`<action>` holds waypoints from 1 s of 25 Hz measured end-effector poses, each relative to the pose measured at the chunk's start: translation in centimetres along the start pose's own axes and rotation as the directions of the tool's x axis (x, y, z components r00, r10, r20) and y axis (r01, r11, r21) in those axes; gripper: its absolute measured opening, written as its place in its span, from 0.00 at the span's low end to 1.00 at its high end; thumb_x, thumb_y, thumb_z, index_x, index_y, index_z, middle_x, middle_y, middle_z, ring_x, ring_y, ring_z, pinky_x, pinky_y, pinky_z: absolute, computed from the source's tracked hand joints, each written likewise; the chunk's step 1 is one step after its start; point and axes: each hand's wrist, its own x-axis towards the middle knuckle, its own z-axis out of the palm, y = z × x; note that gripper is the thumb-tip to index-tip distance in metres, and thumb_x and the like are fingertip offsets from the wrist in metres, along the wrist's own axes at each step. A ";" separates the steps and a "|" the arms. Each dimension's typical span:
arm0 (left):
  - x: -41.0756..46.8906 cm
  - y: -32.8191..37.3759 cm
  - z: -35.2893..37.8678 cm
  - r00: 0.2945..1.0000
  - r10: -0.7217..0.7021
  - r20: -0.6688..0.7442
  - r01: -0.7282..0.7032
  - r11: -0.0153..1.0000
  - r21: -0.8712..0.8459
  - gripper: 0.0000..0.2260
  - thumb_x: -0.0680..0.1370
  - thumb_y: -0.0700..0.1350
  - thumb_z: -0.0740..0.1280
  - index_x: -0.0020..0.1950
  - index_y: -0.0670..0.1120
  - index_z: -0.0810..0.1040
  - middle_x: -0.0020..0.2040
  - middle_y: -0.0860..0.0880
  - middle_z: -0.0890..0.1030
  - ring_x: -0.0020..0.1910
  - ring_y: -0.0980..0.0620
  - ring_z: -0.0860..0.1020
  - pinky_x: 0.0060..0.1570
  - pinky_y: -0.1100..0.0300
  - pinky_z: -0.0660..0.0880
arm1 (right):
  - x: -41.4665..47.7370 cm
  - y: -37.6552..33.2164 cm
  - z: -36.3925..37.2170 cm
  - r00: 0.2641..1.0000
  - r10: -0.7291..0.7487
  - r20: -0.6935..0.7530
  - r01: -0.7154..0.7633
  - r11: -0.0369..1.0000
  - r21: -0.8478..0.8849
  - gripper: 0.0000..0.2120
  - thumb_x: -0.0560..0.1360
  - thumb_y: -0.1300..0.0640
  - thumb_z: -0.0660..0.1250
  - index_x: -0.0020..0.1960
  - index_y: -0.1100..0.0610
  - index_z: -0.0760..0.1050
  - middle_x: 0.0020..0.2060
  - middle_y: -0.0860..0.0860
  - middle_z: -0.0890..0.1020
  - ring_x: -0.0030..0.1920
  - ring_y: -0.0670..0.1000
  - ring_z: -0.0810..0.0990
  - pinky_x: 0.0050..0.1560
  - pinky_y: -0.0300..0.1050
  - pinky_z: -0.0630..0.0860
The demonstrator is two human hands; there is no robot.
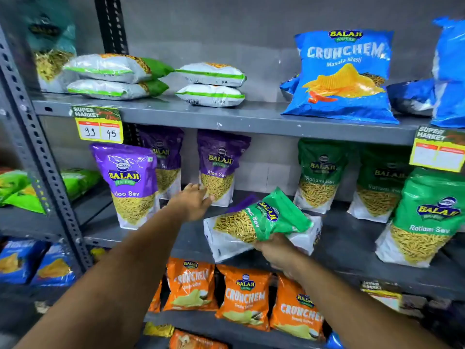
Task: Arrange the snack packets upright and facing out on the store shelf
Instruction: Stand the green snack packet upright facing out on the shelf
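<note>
My right hand [275, 250] grips a green Ratlami Sev packet [261, 220], tilted sideways above the front of the middle shelf [352, 260]. Under it lies another packet [312, 235], mostly hidden, with a purple edge showing. My left hand [192, 204] reaches in with fingers spread, holding nothing, just short of a purple Aloo Sev packet [217, 170] standing at the back. Two more purple packets [130, 182] [163, 159] stand upright to the left. Green Ratlami Sev packets [319, 175] [380, 182] [425, 217] stand upright on the right.
On the top shelf, white-and-green packets [110, 76] [211, 84] lie flat in stacks, beside an upright blue Crunchem bag [344, 74]. Orange Crunchem bags [244, 295] stand on the shelf below. A grey slotted upright [37, 157] frames the left side. Price tags [99, 124] hang from the shelf edges.
</note>
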 end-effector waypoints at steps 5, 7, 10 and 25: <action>5.0 -0.5 3.7 0.977 -0.012 0.215 0.095 0.918 -0.384 0.17 0.81 0.48 0.54 0.48 0.36 0.74 0.39 0.39 0.81 0.43 0.42 0.81 0.46 0.53 0.76 | 4.4 3.0 5.5 0.992 0.107 -0.068 -0.076 0.932 0.355 0.12 0.71 0.61 0.67 0.54 0.56 0.77 0.45 0.55 0.80 0.45 0.55 0.77 0.45 0.50 0.74; 7.0 -0.9 6.1 0.937 0.063 0.345 0.057 0.944 -0.325 0.16 0.81 0.52 0.57 0.45 0.42 0.77 0.42 0.45 0.81 0.44 0.48 0.78 0.53 0.54 0.72 | 5.5 3.1 6.2 0.987 0.139 -0.075 -0.092 0.893 0.441 0.10 0.71 0.63 0.66 0.52 0.56 0.77 0.44 0.55 0.81 0.45 0.55 0.77 0.47 0.52 0.74; 7.7 -1.5 6.4 0.859 0.179 0.479 0.049 0.904 -0.425 0.08 0.78 0.49 0.65 0.47 0.48 0.83 0.47 0.48 0.86 0.48 0.50 0.80 0.54 0.60 0.77 | 5.3 3.2 6.8 0.981 0.124 -0.147 -0.043 0.885 0.464 0.06 0.73 0.61 0.64 0.47 0.53 0.76 0.40 0.52 0.78 0.41 0.51 0.76 0.46 0.50 0.74; -1.7 20.9 12.4 0.978 0.078 0.192 0.162 0.289 -0.944 0.11 0.72 0.28 0.67 0.44 0.43 0.82 0.38 0.53 0.88 0.38 0.60 0.84 0.39 0.71 0.77 | 5.0 4.9 -17.2 0.889 -0.328 -0.320 0.454 0.728 0.514 0.16 0.79 0.66 0.57 0.62 0.56 0.77 0.56 0.55 0.84 0.56 0.53 0.82 0.52 0.45 0.80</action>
